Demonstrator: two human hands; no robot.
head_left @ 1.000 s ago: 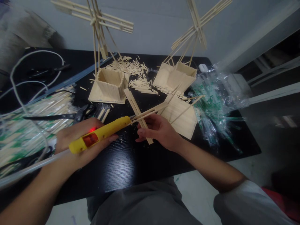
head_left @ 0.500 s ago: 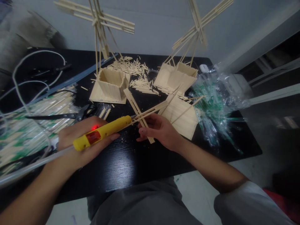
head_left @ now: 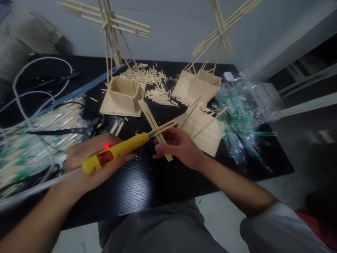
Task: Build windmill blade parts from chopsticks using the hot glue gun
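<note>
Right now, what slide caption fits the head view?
Left hand holds a yellow tool pointed at crossed wooden sticks in the right hand, over a black table.

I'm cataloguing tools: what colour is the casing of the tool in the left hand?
Yellow: the tool's casing shows best in the head view.

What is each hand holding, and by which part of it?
Left hand: the yellow tool, by its body. Right hand: the stick cross, just below its crossing.
</note>
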